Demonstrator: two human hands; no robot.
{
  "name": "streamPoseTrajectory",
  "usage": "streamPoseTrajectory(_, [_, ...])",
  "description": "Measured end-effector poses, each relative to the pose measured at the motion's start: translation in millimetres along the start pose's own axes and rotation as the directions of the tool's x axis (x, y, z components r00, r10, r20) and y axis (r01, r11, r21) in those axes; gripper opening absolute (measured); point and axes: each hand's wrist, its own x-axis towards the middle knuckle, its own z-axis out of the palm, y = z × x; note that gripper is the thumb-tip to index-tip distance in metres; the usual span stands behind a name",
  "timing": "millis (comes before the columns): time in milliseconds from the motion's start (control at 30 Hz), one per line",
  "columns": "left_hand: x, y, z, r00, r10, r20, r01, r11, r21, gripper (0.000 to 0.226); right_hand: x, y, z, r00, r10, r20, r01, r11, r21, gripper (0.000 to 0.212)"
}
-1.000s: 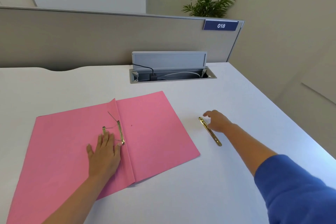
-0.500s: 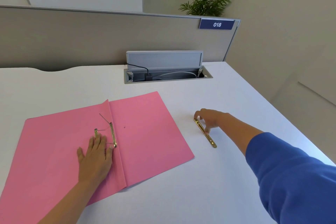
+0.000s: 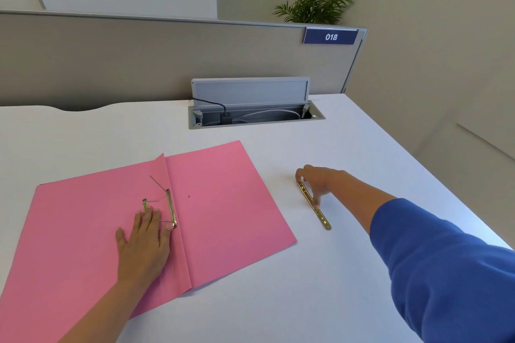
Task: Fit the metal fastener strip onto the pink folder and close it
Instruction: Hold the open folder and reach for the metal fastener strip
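Work has barely begun. The pink folder lies open and flat on the white tabletop, its prongs sticking up near the spine beside a gold base bar. The left hand rests flat with fingers spread, pressing the folder down and grasping nothing. The metal fastener strip lies on the tabletop, well apart from the folder, to its right. The right hand arches over the strip's far end, fingertips touching it, but it looks not yet lifted. Fitting the strip over the prongs and closing the cover remain. A blue plate on the partition reads "018".
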Motion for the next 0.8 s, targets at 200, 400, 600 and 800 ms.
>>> streamPoseTrajectory(200, [1,-1,0,1.000,-0.003,-0.002,0.003,1.000,0.011,0.054,-2,-2,-4,1.000,0.016,-0.002,-0.016,0.999,0.031,0.087])
streamPoseTrajectory(400, [1,0,-1,1.000,-0.008,-0.002,0.008,1.000,-0.001,0.054,-1,2,-5,1.000,-0.016,-0.014,0.019,0.982,0.189,0.053])
streamPoseTrajectory(600, [0,0,-1,1.000,-0.007,0.004,0.008,1.000,-0.009,0.055,1,5,-4,0.999,0.048,0.012,-0.044,0.753,0.657,0.029])
streamPoseTrajectory(800, [0,1,-1,1.000,-0.005,0.006,0.005,1.000,0.002,0.055,-4,0,-13,0.998,0.049,-0.034,0.003,0.529,0.849,0.022])
